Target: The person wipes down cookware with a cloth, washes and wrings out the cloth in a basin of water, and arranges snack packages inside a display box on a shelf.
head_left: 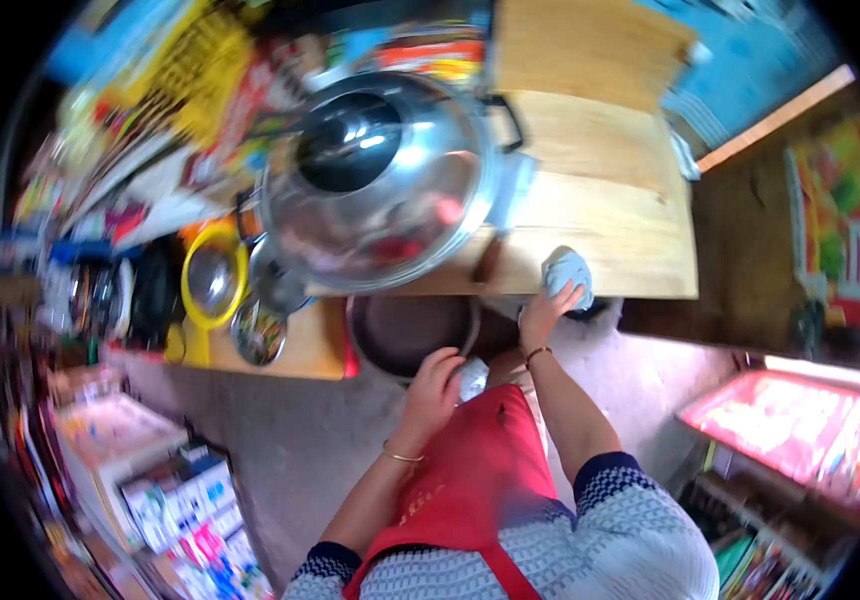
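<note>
My right hand (544,322) presses a bunched light-blue cloth (567,272) against the front edge of the wooden board (610,200). My left hand (434,388) hangs in front of the red apron (470,470), its fingers loosely curved and apart. Below the table edge, a dark round basin (412,335) lies just beyond that hand. A small shiny, crumpled-looking piece (473,380) shows beside the left fingers; whether they touch it I cannot tell. On the board, left of the cloth, lies a cleaver with a brown handle (489,258), its blade partly hidden by the large lidded pot (390,215).
A yellow-rimmed bowl (215,310) and a metal bowl of food (260,334) stand left of the pot. Cluttered packages (170,90) fill the back left. A wooden cabinet (750,250) is at right, a red tray (800,430) below it. Boxes (190,500) stand lower left.
</note>
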The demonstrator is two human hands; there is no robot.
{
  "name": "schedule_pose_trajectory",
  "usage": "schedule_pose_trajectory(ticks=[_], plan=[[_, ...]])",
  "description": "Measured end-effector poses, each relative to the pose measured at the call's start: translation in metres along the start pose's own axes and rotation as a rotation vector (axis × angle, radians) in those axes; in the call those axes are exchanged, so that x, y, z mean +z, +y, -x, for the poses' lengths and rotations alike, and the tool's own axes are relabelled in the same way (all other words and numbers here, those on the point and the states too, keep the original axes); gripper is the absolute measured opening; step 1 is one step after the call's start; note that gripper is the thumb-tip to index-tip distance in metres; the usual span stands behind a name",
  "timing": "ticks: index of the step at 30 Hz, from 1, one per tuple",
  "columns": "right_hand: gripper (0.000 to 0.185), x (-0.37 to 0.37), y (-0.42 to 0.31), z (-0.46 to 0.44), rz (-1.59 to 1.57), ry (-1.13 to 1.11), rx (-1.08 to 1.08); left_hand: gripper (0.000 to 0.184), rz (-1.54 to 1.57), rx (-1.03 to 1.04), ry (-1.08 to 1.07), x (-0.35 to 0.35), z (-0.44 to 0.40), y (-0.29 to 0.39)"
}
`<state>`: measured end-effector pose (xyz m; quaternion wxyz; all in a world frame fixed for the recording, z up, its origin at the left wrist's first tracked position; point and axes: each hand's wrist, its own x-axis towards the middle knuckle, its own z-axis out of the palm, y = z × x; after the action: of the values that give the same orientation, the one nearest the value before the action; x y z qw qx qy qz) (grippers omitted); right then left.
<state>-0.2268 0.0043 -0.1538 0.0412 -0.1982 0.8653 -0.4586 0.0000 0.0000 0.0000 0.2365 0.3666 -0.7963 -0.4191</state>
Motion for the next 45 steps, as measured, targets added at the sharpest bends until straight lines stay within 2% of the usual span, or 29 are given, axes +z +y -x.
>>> schedule_pose_trajectory(ticks=[1,2,3,5,6,8,9,11,14,17,18,19,20,21,23,25,27,28,29,31,32,34,37,40,41,44,45], plan=[[0.060,0.008,0.006,0.013,0.024,-0.075,-0.061,0.029,-0.059,0.000,0.023,0.007,0.005,0.007],[0.056,0.021,0.027,0.021,0.008,-0.053,-0.161,0.028,-0.065,-0.028,0.054,0.016,0.004,0.013],[0.056,0.011,-0.003,0.042,0.080,-0.050,-0.311,0.028,0.070,-0.018,0.123,-0.002,0.030,-0.018],[0.054,0.021,-0.064,0.111,-0.462,-0.386,0.366,0.039,0.094,-0.108,0.180,-0.048,0.059,-0.048],[0.053,0.020,-0.065,0.145,-0.660,-0.584,0.682,0.039,0.089,-0.138,0.220,-0.063,0.074,-0.053],[0.046,0.018,-0.068,0.205,-0.810,-0.949,0.915,0.052,0.069,-0.208,0.373,-0.080,0.090,-0.066],[0.041,0.017,-0.080,0.231,-0.762,-1.110,0.800,0.052,0.083,-0.218,0.407,-0.077,0.094,-0.078],[0.033,-0.001,-0.164,0.269,-0.971,-1.339,1.158,0.058,-0.313,-0.249,0.378,-0.083,0.111,-0.097],[0.029,0.042,-0.165,0.277,-0.802,-1.498,1.136,0.055,-0.245,-0.322,0.440,-0.104,0.122,-0.129],[0.027,0.101,-0.175,0.272,-0.592,-1.472,1.124,0.052,-0.093,-0.398,0.519,-0.131,0.135,-0.160],[0.023,0.127,-0.167,0.277,-0.748,-1.399,1.098,0.051,0.025,-0.517,0.573,-0.129,0.143,-0.173],[0.023,0.150,-0.172,0.278,-0.738,-1.401,1.108,0.050,0.141,-0.631,0.628,-0.130,0.151,-0.191],[0.023,0.170,-0.169,0.271,-0.786,-1.308,1.103,0.048,0.039,-0.615,0.686,-0.119,0.157,-0.215],[0.023,0.192,-0.161,0.260,-0.824,-1.211,1.085,0.048,0.067,-0.627,0.686,-0.114,0.151,-0.226],[0.028,0.235,-0.160,0.257,-0.898,-1.194,1.084,0.047,0.272,-0.699,0.748,-0.134,0.145,-0.235],[0.034,0.272,-0.166,0.257,-0.983,-1.156,1.071,0.045,0.334,-0.783,0.733,-0.138,0.138,-0.265],[0.039,0.295,-0.174,0.271,-0.481,-1.047,0.367,0.042,0.418,-0.802,0.740,-0.143,0.145,-0.292],[0.039,0.336,-0.147,0.271,-0.466,-1.035,0.373,0.039,0.359,-0.764,0.736,-0.145,0.143,-0.316],[0.043,0.375,-0.089,0.271,-0.122,-0.928,-0.127,0.039,0.378,-0.789,0.707,-0.142,0.149,-0.332],[0.048,0.402,-0.058,0.280,0.257,-0.778,-0.606,0.038,0.472,-0.851,0.692,-0.146,0.149,-0.368],[0.050,0.400,-0.041,0.289,0.231,-0.741,-0.689,0.041,0.521,-0.848,0.660,-0.144,0.159,-0.384],[0.056,0.394,-0.065,0.312,0.201,-0.680,-0.787,0.043,0.610,-0.823,0.611,-0.162,0.152,-0.406],[0.058,0.367,-0.066,0.360,0.254,-0.753,-0.619,0.048,0.765,-0.736,0.596,-0.177,0.144,-0.431],[0.072,0.311,-0.058,0.422,0.346,-0.817,-0.658,0.050,0.794,-0.689,0.496,-0.178,0.140,-0.442],[0.081,0.294,-0.049,0.437,0.436,-0.882,-0.683,0.051,0.721,-0.664,0.438,-0.172,0.144,-0.450],[0.083,0.273,-0.039,0.442,0.483,-1.004,-0.663,0.052,0.548,-0.609,0.372,-0.162,0.155,-0.457],[0.078,0.280,-0.049,0.425,0.492,-0.964,-0.807,0.052,0.437,-0.588,0.362,-0.161,0.159,-0.458]])
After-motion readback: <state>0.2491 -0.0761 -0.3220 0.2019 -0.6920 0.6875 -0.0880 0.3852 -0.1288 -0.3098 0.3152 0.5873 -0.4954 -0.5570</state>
